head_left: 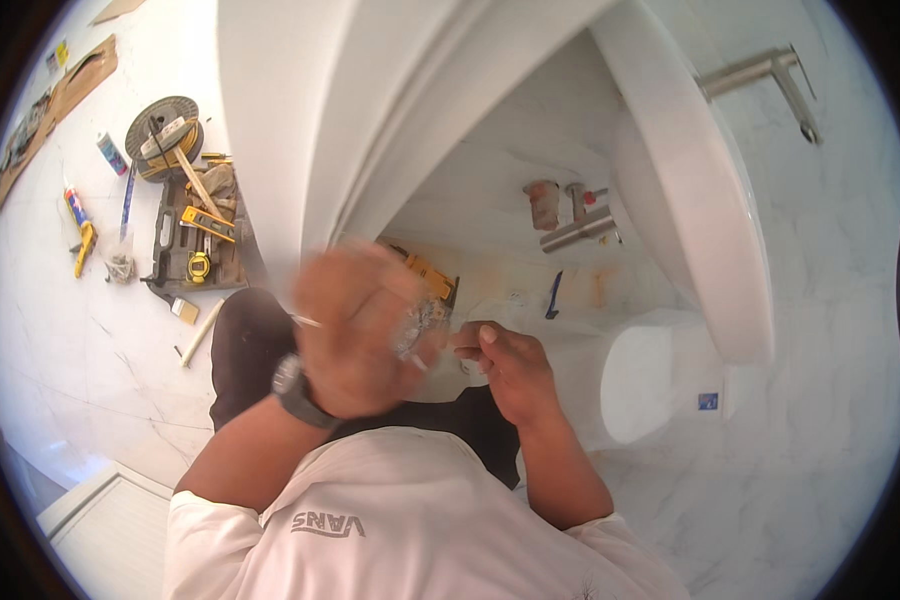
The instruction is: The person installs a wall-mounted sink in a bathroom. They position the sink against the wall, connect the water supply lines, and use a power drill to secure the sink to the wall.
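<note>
My left hand [358, 332], with a dark watch at the wrist, is raised in front of my lap and smeared by motion. At its fingers is a small clear plastic bag [420, 326] with shiny silvery bits inside; the hand seems to hold it, and its contents are too blurred to name. Close beside the bag, my right hand [513, 370] is closed, thumb pressed against the fingers. Whatever the right fingers pinch, if anything, cannot be made out. A yellow and black tool [432, 278] lies beyond my left hand, partly covered by it.
White basin [695, 200] overhangs at right, with a metal tap [765, 85]. A white toilet [637, 385] stands below it. To my left lie a tool case [170, 240], yellow spirit level [208, 222], tape measure [199, 266], brush [183, 310] and cable reel [164, 135]. A white partition [300, 120] rises ahead.
</note>
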### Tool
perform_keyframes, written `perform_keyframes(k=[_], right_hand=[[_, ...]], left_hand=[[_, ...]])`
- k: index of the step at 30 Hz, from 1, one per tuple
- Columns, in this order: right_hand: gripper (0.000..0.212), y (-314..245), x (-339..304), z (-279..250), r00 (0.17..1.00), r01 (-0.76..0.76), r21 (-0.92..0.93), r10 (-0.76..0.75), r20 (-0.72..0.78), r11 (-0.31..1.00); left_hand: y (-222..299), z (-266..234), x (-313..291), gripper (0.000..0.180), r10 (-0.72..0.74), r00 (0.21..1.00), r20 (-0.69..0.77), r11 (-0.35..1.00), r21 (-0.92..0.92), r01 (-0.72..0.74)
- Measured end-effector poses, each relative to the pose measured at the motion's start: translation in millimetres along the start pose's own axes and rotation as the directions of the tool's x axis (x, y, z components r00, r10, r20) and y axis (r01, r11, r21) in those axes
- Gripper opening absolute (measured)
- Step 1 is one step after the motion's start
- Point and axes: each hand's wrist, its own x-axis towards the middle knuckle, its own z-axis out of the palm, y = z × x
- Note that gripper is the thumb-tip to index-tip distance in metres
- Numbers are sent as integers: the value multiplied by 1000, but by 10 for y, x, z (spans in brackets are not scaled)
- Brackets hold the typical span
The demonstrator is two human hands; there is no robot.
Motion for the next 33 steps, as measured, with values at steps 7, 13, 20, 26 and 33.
perform_keyframes(k=[7,13,20,26,33], right_hand=[[34,907,315,206,974,226,-403,-207,91,887],[50,602,262,403,994,103,-728,-40,104,678],[73,434,271,647,988,136,-211,-118,97,968],[81,679,636,535,977,-171,505,213,-25,846],[77,1099,1248,330,895,-158,794,-254,366,587]], left_hand=[[416,853,-619,83,-391,638,664,662,-279,696],[104,1573,-740,95,-508,286,813,477,-12,879],[-248,1794,-903,89,-480,96,872,-402,-315,860],[4,1948,-1103,84,-609,334,719,34,-398,917],[-45,2431,-1451,83,-477,412,777,543,-108,833]])
